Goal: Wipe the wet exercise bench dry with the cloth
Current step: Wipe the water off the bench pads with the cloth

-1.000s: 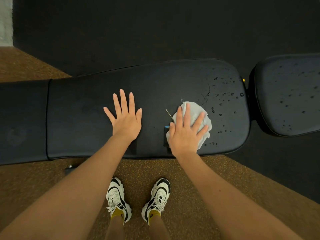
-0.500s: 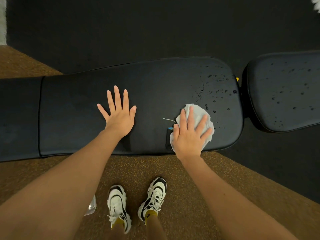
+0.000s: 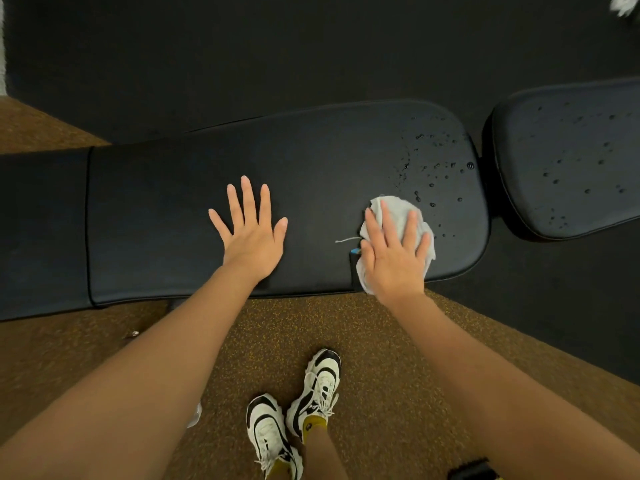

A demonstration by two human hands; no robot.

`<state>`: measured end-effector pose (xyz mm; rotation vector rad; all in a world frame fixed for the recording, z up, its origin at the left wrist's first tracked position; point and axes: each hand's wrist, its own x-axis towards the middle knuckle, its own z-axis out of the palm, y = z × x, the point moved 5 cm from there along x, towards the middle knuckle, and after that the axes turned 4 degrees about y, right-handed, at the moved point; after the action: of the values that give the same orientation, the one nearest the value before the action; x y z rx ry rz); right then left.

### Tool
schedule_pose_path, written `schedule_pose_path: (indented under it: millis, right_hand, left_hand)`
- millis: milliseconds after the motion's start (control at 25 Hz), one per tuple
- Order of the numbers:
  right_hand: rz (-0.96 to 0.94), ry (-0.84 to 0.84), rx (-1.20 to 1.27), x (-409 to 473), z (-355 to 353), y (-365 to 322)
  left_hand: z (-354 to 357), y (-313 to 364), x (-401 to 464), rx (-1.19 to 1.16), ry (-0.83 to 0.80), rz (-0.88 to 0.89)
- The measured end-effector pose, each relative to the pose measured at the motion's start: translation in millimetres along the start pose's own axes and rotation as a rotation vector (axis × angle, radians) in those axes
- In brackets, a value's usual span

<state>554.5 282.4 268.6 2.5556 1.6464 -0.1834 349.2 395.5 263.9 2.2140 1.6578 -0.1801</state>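
We press the cloth (image 3: 398, 216) flat under our right hand (image 3: 393, 258), fingers spread, near the bench (image 3: 311, 161) pad's front right corner. Left hand (image 3: 251, 233) rests released, mid-pad. Droplets (image 3: 433, 164) lie beyond the cloth.

Pretty dim, warm indoor light overall, with the black padded vinyl exercise bench (image 3: 311, 161) and the dark floor behind it swallowing most detail, while the bare forearms and the speckled brown rubber floor (image 3: 374, 341) near the white and black sneakers (image 3: 318, 386) catch the most light. Just beyond the right hand (image 3: 394, 258), the water droplets (image 3: 433, 168) show tiny specular glints, and soft shadows sit under both palms, left hand (image 3: 252, 237) included. The wide-angle lens bows the bench edges and stretches the arms near the bottom corners, where things go slightly soft.
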Motion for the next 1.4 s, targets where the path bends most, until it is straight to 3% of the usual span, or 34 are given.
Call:
schedule_pose_path:
  millis: [120, 240, 360, 480, 640, 840, 960, 1080, 1200, 1400]
  right_hand:
    - [0.068, -0.045, 0.077, 6.5, -1.8, -29.6]
    - [-0.075, -0.046, 0.075, -3.6, -2.2, -55.1]
    - [-0.217, -0.064, 0.024, -10.3, 1.9, -28.3]
    - [-0.119, -0.071, 0.022, -0.4, 0.4, 1.8]
    - [-0.007, -0.087, 0.060, 15.4, -3.7, -27.1]
    - [-0.287, -0.155, 0.200, 22.6, -19.8, -28.1]
    - [-0.313, -0.109, 0.441, 19.4, -40.8, 12.9]
    - [-0.201, -0.091, 0.393, 24.1, -43.6, 70.2]
    - [-0.195, -0.134, 0.270, 33.3, -40.6, 104.0]
    - [-0.193, -0.245, 0.257, 38.3, -28.6, 122.9]
  left_hand:
    - [2.3, 2.5, 0.8, 0.011, -0.032, -0.013]
    - [1.9, 1.9, 2.8, 0.005, -0.044, -0.005]
    - [1.0, 1.9, 1.7, -0.011, -0.079, -0.007]
    - [0.1, 1.6, 2.6, -0.016, -0.082, -0.007]
    - [3.3, 1.7, 2.9, -0.016, -0.073, -0.015]
    - [2.3, 0.9, 1.8, -0.032, -0.048, -0.099]
    - [-3.3, 36.3, -11.9, -0.112, 0.113, -0.236]
    - [6.7, 118.2, -37.6, -0.106, 0.300, -0.161]
    - [35.4, 178.3, -44.4, -0.134, 0.315, -0.100]
    - [53.6, 188.8, -27.6, -0.029, 0.314, -0.247]
